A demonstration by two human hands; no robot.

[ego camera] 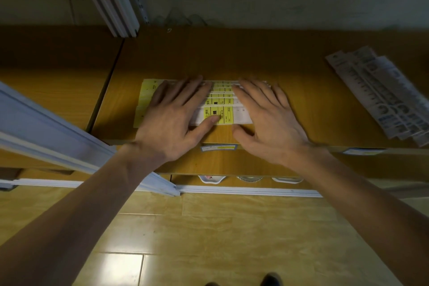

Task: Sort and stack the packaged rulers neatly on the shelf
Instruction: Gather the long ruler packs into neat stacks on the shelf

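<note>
Several packaged rulers with yellow labels (222, 102) lie side by side, overlapping, in the middle of the wooden shelf (290, 81). My left hand (171, 118) lies flat on their left half with straight fingers, its thumb touching the nearest yellow label. My right hand (267, 118) lies flat on their right half, fingers spread, thumb off the front of the nearest pack. A second fanned pile of grey-white packaged rulers (383, 95) lies at the shelf's right end.
White boards (111, 0) lean upright at the back left. A long white panel (60, 144) slants across the lower left in front of the shelf. Price tags (219, 147) sit on the shelf's front edge. Lower shelf holds small dishes (211, 179). Tiled floor below.
</note>
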